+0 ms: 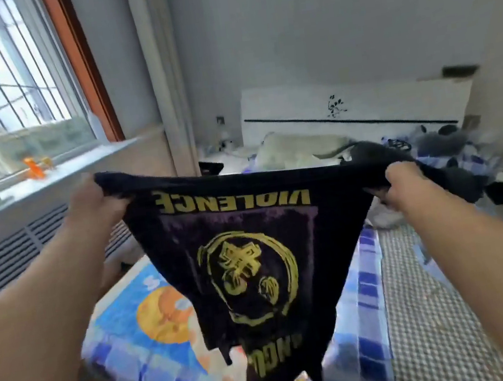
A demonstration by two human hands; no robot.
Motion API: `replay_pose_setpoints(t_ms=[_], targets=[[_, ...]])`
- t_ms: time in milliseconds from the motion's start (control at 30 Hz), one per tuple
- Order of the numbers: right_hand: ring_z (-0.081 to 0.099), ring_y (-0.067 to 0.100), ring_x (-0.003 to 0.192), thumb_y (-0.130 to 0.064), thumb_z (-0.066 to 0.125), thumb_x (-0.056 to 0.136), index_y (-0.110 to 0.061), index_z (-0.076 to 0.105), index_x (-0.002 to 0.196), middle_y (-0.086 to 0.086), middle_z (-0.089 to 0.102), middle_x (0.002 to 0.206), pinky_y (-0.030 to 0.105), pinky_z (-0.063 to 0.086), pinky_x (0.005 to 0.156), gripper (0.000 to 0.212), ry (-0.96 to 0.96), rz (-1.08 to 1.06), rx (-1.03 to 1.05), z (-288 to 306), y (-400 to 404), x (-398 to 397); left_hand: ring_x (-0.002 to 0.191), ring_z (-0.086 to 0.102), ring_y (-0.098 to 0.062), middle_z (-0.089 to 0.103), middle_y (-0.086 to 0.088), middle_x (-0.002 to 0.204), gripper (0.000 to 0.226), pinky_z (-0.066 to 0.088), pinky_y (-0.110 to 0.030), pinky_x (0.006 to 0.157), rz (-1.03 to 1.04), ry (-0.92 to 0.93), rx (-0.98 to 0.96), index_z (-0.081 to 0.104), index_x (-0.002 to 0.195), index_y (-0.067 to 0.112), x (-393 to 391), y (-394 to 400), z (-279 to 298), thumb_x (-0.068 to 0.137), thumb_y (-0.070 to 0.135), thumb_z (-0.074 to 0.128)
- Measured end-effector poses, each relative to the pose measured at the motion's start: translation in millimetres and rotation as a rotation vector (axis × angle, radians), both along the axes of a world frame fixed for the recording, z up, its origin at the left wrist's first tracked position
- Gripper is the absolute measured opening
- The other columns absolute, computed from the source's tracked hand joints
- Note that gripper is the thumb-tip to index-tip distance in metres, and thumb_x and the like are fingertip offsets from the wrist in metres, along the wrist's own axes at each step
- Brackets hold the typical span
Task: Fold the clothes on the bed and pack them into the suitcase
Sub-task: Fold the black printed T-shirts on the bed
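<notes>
Now gripping a black T-shirt [248, 274] by its upper edge, left hand [98, 204] and right hand [402, 183] both curled round bunched cloth, stretching it taut in the air above the bed [417, 296]. Hanging upside down, print facing the camera: "VIOLENCE" in yellow across the top, a yellow round emblem beneath, lower lettering crumpled, perhaps "ANGEL". Judging this as the spreading-out before the first fold; next, lowering it flat onto the checked blue bedding, print down, sleeves squared. No suitcase showing anywhere; more clothes [449, 145] lying heaped near the headboard [360, 102].
</notes>
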State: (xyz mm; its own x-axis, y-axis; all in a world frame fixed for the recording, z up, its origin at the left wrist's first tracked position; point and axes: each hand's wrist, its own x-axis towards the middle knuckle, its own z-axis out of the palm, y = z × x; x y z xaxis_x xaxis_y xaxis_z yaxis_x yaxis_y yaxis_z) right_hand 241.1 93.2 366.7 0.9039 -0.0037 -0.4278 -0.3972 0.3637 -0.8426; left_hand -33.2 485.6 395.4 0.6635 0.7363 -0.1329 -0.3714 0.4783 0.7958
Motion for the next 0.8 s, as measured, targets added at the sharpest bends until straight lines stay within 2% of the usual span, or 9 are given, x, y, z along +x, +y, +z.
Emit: replay_pose_setpoints(t_ms=[100,200,267,333,400,500,600,700,800], targets=[[0.058,0.029,0.079,0.000,0.033,0.102,-0.010,0.055,0.114,0.013,0.058,0.105,0.042,0.060,0.052,0.027,-0.228,-0.034,0.175,80,5,28,0.073,0.067,-0.017,0.069,-0.006,0.077,0.036,0.057,-0.030,0.055,0.131,-0.300,-0.025,0.053,0.078,0.006,25,5,97,0.105,0.002,0.029],[0.067,0.025,0.071,0.010,0.030,0.095,-0.007,0.063,0.105,0.012,0.070,0.083,0.034,0.056,0.045,0.038,-0.377,-0.094,0.241,120,7,30,0.077,0.072,-0.034,0.073,-0.022,0.084,0.061,0.061,-0.041,0.070,0.165,-0.387,0.095,0.072,0.069,-0.005,35,12,134,0.106,0.012,0.027],[0.068,0.021,0.061,0.012,0.034,0.093,-0.008,0.063,0.092,0.008,0.070,0.063,0.031,0.055,0.047,0.036,-0.434,-0.117,0.320,121,5,27,0.089,0.069,-0.035,0.067,-0.027,0.096,0.050,0.059,-0.044,0.081,0.161,-0.416,0.127,0.071,0.076,-0.004,33,32,134,0.101,0.013,0.031],[0.069,0.020,0.063,0.010,0.039,0.094,-0.012,0.063,0.092,0.007,0.071,0.066,0.029,0.055,0.049,0.033,-0.413,-0.135,0.332,113,-1,24,0.087,0.061,-0.030,0.057,-0.023,0.092,0.033,0.056,-0.035,0.075,0.194,-0.369,0.127,0.062,0.080,0.005,25,57,122,0.095,0.012,0.034],[0.067,0.018,0.070,0.003,0.041,0.098,-0.016,0.063,0.094,0.005,0.072,0.070,0.025,0.054,0.048,0.029,-0.359,-0.153,0.275,85,-6,20,0.080,0.061,-0.026,0.059,-0.012,0.082,0.027,0.055,-0.030,0.069,0.252,-0.244,0.147,0.060,0.081,0.010,10,65,89,0.093,0.011,0.036],[0.064,0.017,0.076,-0.004,0.041,0.101,-0.021,0.059,0.093,0.001,0.071,0.068,0.029,0.057,0.051,0.026,-0.306,-0.106,0.240,25,-11,6,0.084,0.070,-0.023,0.068,-0.008,0.084,0.023,0.060,-0.035,0.083,0.276,-0.119,0.011,0.065,0.089,0.010,-15,66,6,0.097,0.014,0.044],[0.061,0.020,0.075,0.001,0.042,0.097,-0.022,0.064,0.092,0.006,0.064,0.087,0.025,0.051,0.052,0.032,-0.257,-0.056,-0.031,-58,-19,-17,0.089,0.070,-0.028,0.065,-0.010,0.080,0.016,0.060,-0.042,0.082,0.248,0.228,-0.106,0.059,0.080,0.011,-42,61,-112,0.092,0.019,0.051],[0.060,0.031,0.083,0.011,0.044,0.091,-0.008,0.063,0.104,0.017,0.061,0.093,0.026,0.049,0.050,0.030,-0.162,0.047,-0.254,-162,-42,-35,0.048,0.060,-0.011,0.054,-0.001,0.052,0.028,0.054,-0.022,0.054,0.086,0.645,-0.137,0.049,0.075,0.016,-71,31,-227,0.103,0.021,0.050],[0.056,0.024,0.076,0.015,0.041,0.092,-0.016,0.054,0.086,0.015,0.056,0.093,0.027,0.049,0.050,0.034,0.002,0.126,-0.456,-251,-59,-53,0.026,0.043,-0.007,0.047,0.000,0.037,0.027,0.039,-0.014,0.033,-0.050,0.864,-0.173,0.048,0.080,0.013,-87,-14,-317,0.105,0.022,0.054]])
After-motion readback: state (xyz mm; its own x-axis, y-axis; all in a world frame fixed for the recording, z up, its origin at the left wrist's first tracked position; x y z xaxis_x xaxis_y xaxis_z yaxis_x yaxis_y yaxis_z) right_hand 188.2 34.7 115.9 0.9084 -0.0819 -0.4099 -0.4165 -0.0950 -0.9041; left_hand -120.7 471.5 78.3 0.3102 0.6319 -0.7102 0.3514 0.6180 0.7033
